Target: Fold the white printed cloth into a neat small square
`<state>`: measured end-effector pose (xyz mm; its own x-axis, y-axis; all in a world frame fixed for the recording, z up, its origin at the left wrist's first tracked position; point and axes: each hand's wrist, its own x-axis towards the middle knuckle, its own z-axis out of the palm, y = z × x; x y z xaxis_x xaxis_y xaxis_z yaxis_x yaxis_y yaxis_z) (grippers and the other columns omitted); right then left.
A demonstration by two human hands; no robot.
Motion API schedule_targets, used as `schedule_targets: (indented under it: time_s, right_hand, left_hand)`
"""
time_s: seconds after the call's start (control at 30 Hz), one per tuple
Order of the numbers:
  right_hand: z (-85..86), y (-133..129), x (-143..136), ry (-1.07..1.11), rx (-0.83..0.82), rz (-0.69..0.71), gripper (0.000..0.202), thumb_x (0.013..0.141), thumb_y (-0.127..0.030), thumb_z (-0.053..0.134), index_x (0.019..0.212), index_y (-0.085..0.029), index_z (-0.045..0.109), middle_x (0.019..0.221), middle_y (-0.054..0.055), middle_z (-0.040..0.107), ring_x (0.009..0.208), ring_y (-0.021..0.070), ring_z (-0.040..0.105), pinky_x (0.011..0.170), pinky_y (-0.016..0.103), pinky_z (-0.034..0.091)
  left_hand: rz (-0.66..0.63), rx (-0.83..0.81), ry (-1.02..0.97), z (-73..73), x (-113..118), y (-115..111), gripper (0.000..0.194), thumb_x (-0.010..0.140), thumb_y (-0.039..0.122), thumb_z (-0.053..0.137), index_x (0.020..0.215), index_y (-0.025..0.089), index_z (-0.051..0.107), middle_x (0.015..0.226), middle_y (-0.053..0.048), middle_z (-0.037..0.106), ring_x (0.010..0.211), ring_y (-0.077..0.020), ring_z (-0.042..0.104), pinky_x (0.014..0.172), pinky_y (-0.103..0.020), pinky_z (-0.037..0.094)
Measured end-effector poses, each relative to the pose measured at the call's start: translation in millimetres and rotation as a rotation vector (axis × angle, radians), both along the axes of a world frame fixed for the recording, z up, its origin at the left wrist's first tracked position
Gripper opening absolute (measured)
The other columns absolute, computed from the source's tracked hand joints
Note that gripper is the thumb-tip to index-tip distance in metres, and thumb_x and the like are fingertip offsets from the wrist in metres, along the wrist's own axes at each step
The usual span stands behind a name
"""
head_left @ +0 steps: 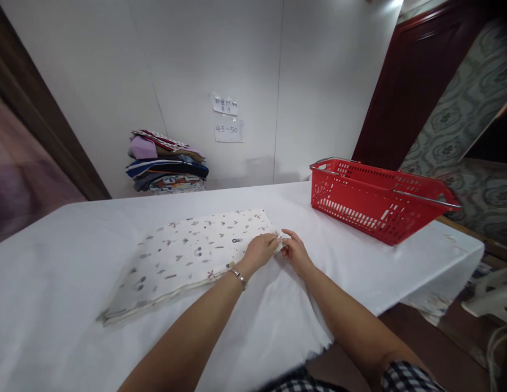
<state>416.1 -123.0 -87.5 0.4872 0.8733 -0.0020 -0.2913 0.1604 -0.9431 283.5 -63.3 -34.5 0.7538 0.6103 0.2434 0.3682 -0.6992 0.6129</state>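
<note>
A white cloth with small printed figures [200, 245] lies folded in a long flat shape on the white-covered table. At its right end, my left hand [260, 251] pinches the near corner between thumb and fingers, with a silver bracelet on the wrist. My right hand [294, 251] meets it from the right, its fingertips closed on the same corner and the index finger partly extended. The bit of fabric between the two hands is bunched and partly hidden by the fingers.
A red basket [359, 201] with metal handles stands at the table's right rear. Folded clothes [167, 163] are stacked against the wall at the back left. Two paper notes [228, 130] hang on the wall. A white stool [492, 296] is at the far right.
</note>
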Motion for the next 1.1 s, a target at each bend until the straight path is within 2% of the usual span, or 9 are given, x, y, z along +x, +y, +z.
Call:
schedule_targets:
  time_s: [0.07, 0.17, 0.3, 0.5, 0.6, 0.7, 0.83, 0.93, 1.1]
  right_hand:
    - [-0.4, 0.2, -0.1, -0.006, 0.004, -0.004, 0.046, 0.065, -0.032, 0.059, 0.109, -0.022, 0.055, 0.054, -0.008, 0.053, 0.041, 0.0081, 0.042, 0.041, 0.020, 0.027]
    - [0.9, -1.0, -0.6, -0.008, 0.000, -0.010, 0.046, 0.065, -0.031, 0.058, 0.110, -0.022, 0.054, 0.054, -0.007, 0.054, 0.041, 0.0082, 0.042, 0.040, 0.020, 0.027]
    - [5.3, -3.5, -2.4, 0.024, 0.010, 0.026, 0.044, 0.067, -0.033, 0.058, 0.109, -0.021, 0.052, 0.052, -0.007, 0.053, 0.041, 0.0087, 0.041, 0.039, 0.020, 0.026]
    - [6.5, -3.3, -3.2, -0.024, -0.071, -0.025, 0.045, 0.070, -0.053, 0.062, 0.103, -0.022, 0.056, 0.056, -0.006, 0.054, 0.040, 0.0074, 0.040, 0.036, 0.019, 0.023]
    - [2.3, -1.9, -0.7, -0.096, -0.143, -0.042, 0.049, 0.068, -0.051, 0.065, 0.106, -0.021, 0.057, 0.051, -0.007, 0.051, 0.039, 0.0078, 0.040, 0.036, 0.019, 0.023]
    - [-1.6, -1.3, 2.0, -0.131, -0.146, -0.054, 0.050, 0.067, -0.047, 0.065, 0.108, -0.020, 0.057, 0.048, -0.008, 0.049, 0.037, 0.0076, 0.038, 0.036, 0.019, 0.023]
    - [-3.3, -2.8, 4.2, -0.173, -0.159, -0.066, 0.046, 0.068, -0.043, 0.062, 0.107, -0.019, 0.058, 0.047, -0.009, 0.046, 0.036, 0.0071, 0.035, 0.035, 0.019, 0.021]
    - [-1.9, -5.0, 5.2, -0.214, -0.192, -0.066, 0.044, 0.069, -0.042, 0.060, 0.105, -0.018, 0.059, 0.048, -0.008, 0.047, 0.037, 0.0074, 0.037, 0.035, 0.019, 0.022]
    - [0.6, -8.7, 7.4, -0.251, -0.224, -0.082, 0.046, 0.068, -0.042, 0.060, 0.108, -0.019, 0.059, 0.048, -0.008, 0.047, 0.037, 0.0072, 0.038, 0.035, 0.018, 0.022]
  left_hand:
    - [0.056, -0.012, 0.003, 1.5, 0.9, 1.5, 0.036, 0.090, 0.034, 0.034, 0.071, 0.020, 0.060, 0.074, -0.001, 0.064, 0.070, -0.0155, 0.055, 0.063, -0.025, 0.037]
    - [0.093, 0.101, -0.007, 2.8, 1.5, 1.0, 0.032, 0.090, 0.029, 0.035, 0.074, 0.020, 0.061, 0.079, -0.002, 0.065, 0.076, -0.0162, 0.056, 0.067, -0.025, 0.038]
    - [-0.031, 0.182, 0.050, 2.7, 0.7, -2.4, 0.028, 0.090, 0.024, 0.036, 0.077, 0.020, 0.061, 0.085, -0.003, 0.065, 0.081, -0.0160, 0.057, 0.071, -0.025, 0.039]
    - [-0.090, 0.188, 0.053, -1.0, 2.6, -5.1, 0.029, 0.090, 0.023, 0.036, 0.078, 0.020, 0.062, 0.087, -0.002, 0.066, 0.082, -0.0158, 0.058, 0.074, -0.026, 0.041]
    - [-0.109, 0.220, 0.051, -4.6, 2.8, -8.2, 0.031, 0.091, 0.023, 0.033, 0.084, 0.020, 0.063, 0.091, -0.002, 0.066, 0.085, -0.0159, 0.058, 0.077, -0.027, 0.043]
    - [-0.118, 0.245, 0.041, -9.9, -3.7, -11.7, 0.026, 0.090, 0.025, 0.038, 0.102, 0.022, 0.061, 0.105, -0.002, 0.065, 0.095, -0.0172, 0.058, 0.083, -0.029, 0.044]
    - [-0.032, 0.306, 0.129, -20.8, -29.7, -12.7, 0.041, 0.084, 0.024, 0.048, 0.125, 0.021, 0.049, 0.121, -0.006, 0.060, 0.107, -0.0223, 0.054, 0.089, -0.035, 0.043]
    - [0.011, 0.371, 0.241, -29.7, -60.2, -10.8, 0.052, 0.080, 0.016, 0.048, 0.131, 0.018, 0.044, 0.127, -0.009, 0.056, 0.114, -0.0244, 0.050, 0.094, -0.039, 0.040]
    - [0.139, 0.429, 0.344, -39.9, -117.0, -5.2, 0.060, 0.077, 0.001, 0.037, 0.134, 0.017, 0.042, 0.131, -0.008, 0.053, 0.120, -0.0211, 0.046, 0.100, -0.039, 0.035]
